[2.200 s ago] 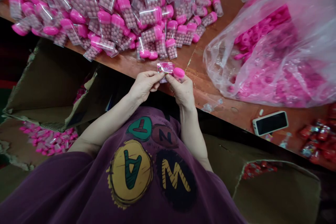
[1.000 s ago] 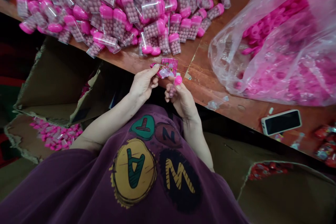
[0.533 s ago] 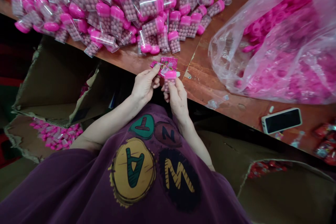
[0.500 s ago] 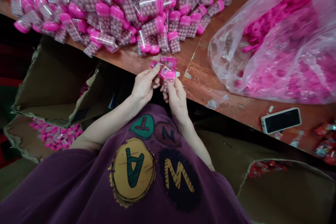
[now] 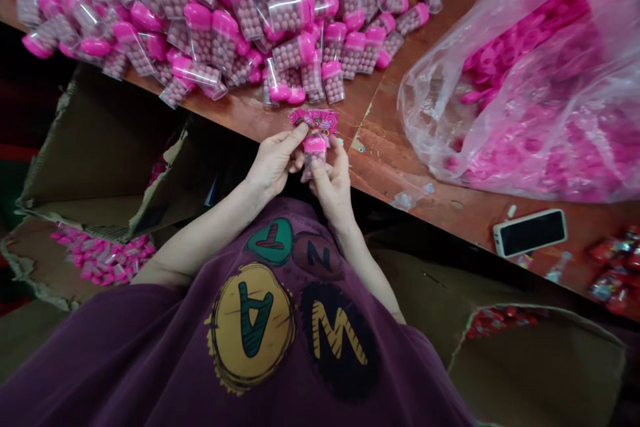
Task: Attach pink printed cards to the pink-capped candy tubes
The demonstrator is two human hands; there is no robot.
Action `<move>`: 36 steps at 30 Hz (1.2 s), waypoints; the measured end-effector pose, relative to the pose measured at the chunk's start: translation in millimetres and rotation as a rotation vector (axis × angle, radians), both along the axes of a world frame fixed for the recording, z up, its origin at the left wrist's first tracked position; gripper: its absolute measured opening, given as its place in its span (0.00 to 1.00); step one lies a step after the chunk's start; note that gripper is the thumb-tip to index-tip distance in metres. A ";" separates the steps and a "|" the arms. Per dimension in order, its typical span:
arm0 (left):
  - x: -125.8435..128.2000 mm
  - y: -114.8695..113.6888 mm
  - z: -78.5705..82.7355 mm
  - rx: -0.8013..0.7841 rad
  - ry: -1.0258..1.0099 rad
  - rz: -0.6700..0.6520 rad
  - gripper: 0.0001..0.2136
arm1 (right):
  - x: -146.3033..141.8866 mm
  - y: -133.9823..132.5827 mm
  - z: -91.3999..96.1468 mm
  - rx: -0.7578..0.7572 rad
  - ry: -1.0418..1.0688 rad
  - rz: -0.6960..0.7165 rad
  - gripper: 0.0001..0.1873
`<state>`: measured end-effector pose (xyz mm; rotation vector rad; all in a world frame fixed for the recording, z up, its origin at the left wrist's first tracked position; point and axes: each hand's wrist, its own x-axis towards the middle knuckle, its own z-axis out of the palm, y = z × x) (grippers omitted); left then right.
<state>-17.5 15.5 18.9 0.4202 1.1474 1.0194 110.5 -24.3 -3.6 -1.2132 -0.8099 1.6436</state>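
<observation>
Between my hands, just off the table's front edge, is a small clear candy container (image 5: pixel 315 147) with a pink cap and pinkish balls inside. My right hand (image 5: pixel 333 183) grips its lower part, thumb on the front. A printed pink wrapper (image 5: pixel 323 121) lies flat behind the cap, its left side pinched by my left hand (image 5: pixel 278 159). My left fingertips also come close to the container's side; whether they touch it I cannot tell. On the table beyond lies a big heap of similar pink-capped containers (image 5: pixel 293 50).
A clear plastic bag (image 5: pixel 425 123) of pink plastic pieces lies at the right on the wooden table (image 5: pixel 385 160). Near it are a phone (image 5: pixel 531 233) and red-wrapped items (image 5: pixel 617 267). Cardboard boxes (image 5: pixel 95 167) stand below the edge, one with pink pieces (image 5: pixel 107 257).
The container has shifted slightly left and now stands straighter in front of the wrapper. The wrapper looks spread flatter, and my right hand has moved a little left.
</observation>
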 end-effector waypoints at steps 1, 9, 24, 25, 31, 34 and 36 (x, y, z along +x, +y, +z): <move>-0.3 -0.3 0.1 0.007 -0.012 -0.004 0.22 | -0.1 -0.4 -1.2 0.020 -0.041 -0.015 0.46; -2.3 -2.8 -1.8 -0.005 -0.080 -0.104 0.22 | 5.2 -7.1 -2.2 0.198 -0.267 0.034 0.41; -4.5 -11.0 0.8 0.053 -0.090 -0.174 0.18 | 12.5 -10.0 -15.8 0.370 -0.465 0.086 0.39; -3.6 -12.3 0.2 0.045 -0.093 -0.160 0.18 | 11.9 -10.1 -16.3 0.351 -0.427 0.087 0.39; -3.0 -19.1 1.3 -0.066 -0.147 -0.233 0.20 | 8.6 -7.3 -10.1 0.189 -0.129 0.099 0.36; -6.6 -19.4 4.7 -0.070 -0.122 -0.274 0.17 | 9.7 -5.5 -7.6 0.186 -0.127 0.127 0.34; -9.6 -17.3 6.5 -0.058 -0.113 -0.274 0.17 | 11.1 -4.3 -7.4 0.192 -0.130 0.132 0.35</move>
